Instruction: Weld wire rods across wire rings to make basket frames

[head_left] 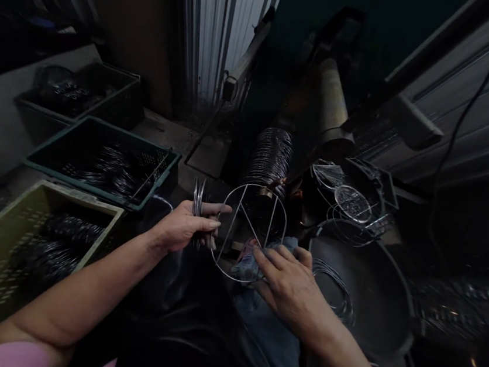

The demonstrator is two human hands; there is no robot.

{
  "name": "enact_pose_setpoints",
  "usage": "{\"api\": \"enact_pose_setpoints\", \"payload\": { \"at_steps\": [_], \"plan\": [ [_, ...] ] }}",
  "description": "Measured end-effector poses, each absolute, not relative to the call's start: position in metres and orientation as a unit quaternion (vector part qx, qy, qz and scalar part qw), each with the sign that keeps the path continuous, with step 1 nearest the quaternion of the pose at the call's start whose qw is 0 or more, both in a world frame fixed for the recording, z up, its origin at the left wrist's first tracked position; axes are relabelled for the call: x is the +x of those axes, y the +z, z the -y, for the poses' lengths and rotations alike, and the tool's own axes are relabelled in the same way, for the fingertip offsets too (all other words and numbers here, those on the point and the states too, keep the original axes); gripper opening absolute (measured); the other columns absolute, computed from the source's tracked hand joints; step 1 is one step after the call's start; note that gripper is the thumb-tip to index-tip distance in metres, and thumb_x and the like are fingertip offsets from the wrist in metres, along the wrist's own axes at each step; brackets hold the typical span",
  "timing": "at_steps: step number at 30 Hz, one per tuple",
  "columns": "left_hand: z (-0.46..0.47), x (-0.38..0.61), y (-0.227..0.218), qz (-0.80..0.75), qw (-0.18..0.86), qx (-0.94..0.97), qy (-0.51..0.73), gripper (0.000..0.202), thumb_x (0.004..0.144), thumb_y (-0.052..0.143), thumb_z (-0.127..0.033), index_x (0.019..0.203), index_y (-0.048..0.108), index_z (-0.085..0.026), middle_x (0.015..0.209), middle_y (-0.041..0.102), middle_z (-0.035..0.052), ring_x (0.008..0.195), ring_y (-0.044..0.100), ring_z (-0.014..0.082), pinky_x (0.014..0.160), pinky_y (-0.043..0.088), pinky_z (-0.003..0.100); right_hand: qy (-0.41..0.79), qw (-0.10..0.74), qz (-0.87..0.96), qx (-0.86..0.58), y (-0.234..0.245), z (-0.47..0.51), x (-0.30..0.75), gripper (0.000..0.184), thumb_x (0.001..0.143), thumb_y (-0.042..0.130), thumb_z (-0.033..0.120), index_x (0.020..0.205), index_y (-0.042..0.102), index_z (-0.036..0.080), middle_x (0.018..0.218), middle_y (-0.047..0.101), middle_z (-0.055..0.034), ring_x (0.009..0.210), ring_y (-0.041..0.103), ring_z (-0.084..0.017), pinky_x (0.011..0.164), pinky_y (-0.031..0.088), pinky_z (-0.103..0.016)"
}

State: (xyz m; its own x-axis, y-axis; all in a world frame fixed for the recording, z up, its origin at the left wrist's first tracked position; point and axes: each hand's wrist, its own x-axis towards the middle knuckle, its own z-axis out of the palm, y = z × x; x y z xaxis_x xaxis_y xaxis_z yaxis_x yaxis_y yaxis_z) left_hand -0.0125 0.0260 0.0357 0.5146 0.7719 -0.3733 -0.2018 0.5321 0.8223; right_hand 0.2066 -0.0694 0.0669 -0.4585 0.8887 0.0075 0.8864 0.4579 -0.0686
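Several small metal rings [199, 196] stand together in my left hand [184, 227], the fingers and thumb closed round them. Its thumb and forefinger reach to the left rim of a round wire frame [249, 222] with straight bars and a slanting wire across it. My right hand [289, 277] has its fingertips on the lower right of that frame, where the slanting wire ends; its thumb is partly hidden. Just behind the frame's top is a brassy machine tip [265, 192].
A long stack of metal rings [272, 154] stands behind the frame. At left are a yellow crate [45, 187], a green crate [96, 125] and a darker crate [133, 91] with metal parts. A wide basin [374, 286] with wire hoops [339, 282] is at right.
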Motion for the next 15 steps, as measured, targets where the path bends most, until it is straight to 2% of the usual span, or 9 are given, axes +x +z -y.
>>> {"api": "enact_pose_setpoints", "payload": {
  "at_steps": [5, 9, 12, 15],
  "plan": [
    [-0.036, -0.004, 0.040, -0.369, 0.788, 0.373, 0.323, 0.046, 0.067, 0.065, -0.015, 0.112, 0.060, -0.010, 0.058, 0.059, 0.0024, 0.048, 0.057, 0.0127, 0.047, 0.048, 0.026, 0.034, 0.010, 0.860, -0.509, 0.077, 0.054, 0.216, 0.043, 0.079, 0.058, 0.022, 0.121, 0.049, 0.017, 0.096, 0.062, -0.0077, 0.092, 0.051, -0.023, 0.080, 0.030, -0.040],
    [-0.042, 0.002, 0.048, -0.369, 0.791, 0.365, 0.325, 0.046, 0.067, 0.065, -0.014, 0.113, 0.059, -0.008, 0.058, 0.058, 0.0023, 0.049, 0.057, 0.0127, 0.050, 0.049, 0.028, 0.036, 0.001, 0.865, -0.501, 0.087, 0.044, 0.222, 0.041, 0.078, 0.058, 0.024, 0.118, 0.051, 0.015, 0.097, 0.062, -0.0087, 0.092, 0.051, -0.023, 0.080, 0.030, -0.040],
    [-0.044, 0.005, 0.051, -0.374, 0.792, 0.361, 0.321, 0.047, 0.067, 0.065, -0.013, 0.114, 0.058, -0.008, 0.058, 0.058, 0.0022, 0.048, 0.055, 0.0119, 0.048, 0.046, 0.025, 0.033, -0.003, 0.865, -0.501, 0.089, 0.040, 0.225, 0.040, 0.078, 0.058, 0.024, 0.117, 0.052, 0.014, 0.097, 0.063, -0.0095, 0.091, 0.052, -0.023, 0.079, 0.031, -0.040],
    [-0.046, 0.006, 0.048, -0.383, 0.783, 0.362, 0.330, 0.039, 0.070, 0.062, -0.012, 0.109, 0.061, -0.008, 0.057, 0.059, 0.0017, 0.047, 0.055, 0.0111, 0.047, 0.045, 0.024, -0.011, -0.007, 0.877, -0.481, 0.088, 0.039, 0.224, 0.037, 0.079, 0.057, 0.025, 0.115, 0.054, 0.019, 0.099, 0.064, -0.0092, 0.091, 0.053, -0.025, 0.075, 0.033, -0.038]
  ]
}}
